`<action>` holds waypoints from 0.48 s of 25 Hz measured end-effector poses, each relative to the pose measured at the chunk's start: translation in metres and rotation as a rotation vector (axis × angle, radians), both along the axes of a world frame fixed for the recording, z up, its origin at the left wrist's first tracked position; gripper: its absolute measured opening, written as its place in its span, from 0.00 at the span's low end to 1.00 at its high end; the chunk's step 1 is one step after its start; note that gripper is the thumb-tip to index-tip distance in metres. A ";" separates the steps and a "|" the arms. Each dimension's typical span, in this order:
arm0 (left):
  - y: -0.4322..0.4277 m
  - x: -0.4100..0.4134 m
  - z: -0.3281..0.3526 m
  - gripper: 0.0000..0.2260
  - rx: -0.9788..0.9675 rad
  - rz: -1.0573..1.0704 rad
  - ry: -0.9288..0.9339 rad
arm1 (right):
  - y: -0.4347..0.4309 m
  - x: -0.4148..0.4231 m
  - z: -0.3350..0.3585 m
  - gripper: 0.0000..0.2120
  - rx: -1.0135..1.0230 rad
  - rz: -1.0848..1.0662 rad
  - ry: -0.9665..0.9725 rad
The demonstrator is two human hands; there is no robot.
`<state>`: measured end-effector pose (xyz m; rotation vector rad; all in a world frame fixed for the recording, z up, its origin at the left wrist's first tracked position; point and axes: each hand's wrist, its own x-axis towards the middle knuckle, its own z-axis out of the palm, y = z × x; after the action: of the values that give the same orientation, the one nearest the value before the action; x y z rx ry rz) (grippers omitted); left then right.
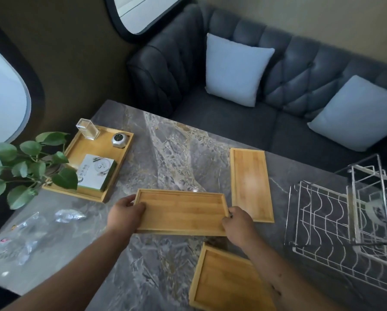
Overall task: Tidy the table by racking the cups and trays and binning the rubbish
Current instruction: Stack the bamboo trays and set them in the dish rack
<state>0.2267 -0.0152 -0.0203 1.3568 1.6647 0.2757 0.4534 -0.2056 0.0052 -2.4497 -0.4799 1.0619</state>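
Marble table, shallow rimmed bamboo tray, both hands' grip.

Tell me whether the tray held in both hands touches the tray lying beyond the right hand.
Apart. In the head view, a strip of marble table shows between the held tray and the far tray.

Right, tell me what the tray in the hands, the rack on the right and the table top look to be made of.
Tray: looks like bamboo or pale wood, with lengthwise strips and a matte honey finish.
Rack: metal wire, with thin bright rods, either white-coated or chromed; I cannot tell which.
Table top: grey stone or a stone-look slab, with pale veining and a smooth, slightly glossy face.
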 end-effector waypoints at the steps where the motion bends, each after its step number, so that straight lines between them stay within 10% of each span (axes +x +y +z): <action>1: -0.004 0.002 0.002 0.20 0.009 -0.018 0.016 | -0.007 0.002 0.003 0.04 0.012 -0.024 -0.027; 12: -0.081 0.017 0.001 0.09 -0.075 -0.241 -0.019 | -0.133 0.001 0.019 0.16 0.018 -0.061 -0.084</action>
<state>0.2437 -0.0966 -0.0193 1.4761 1.4640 0.0845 0.4545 -0.3387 0.0243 -2.4845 -0.4358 0.9286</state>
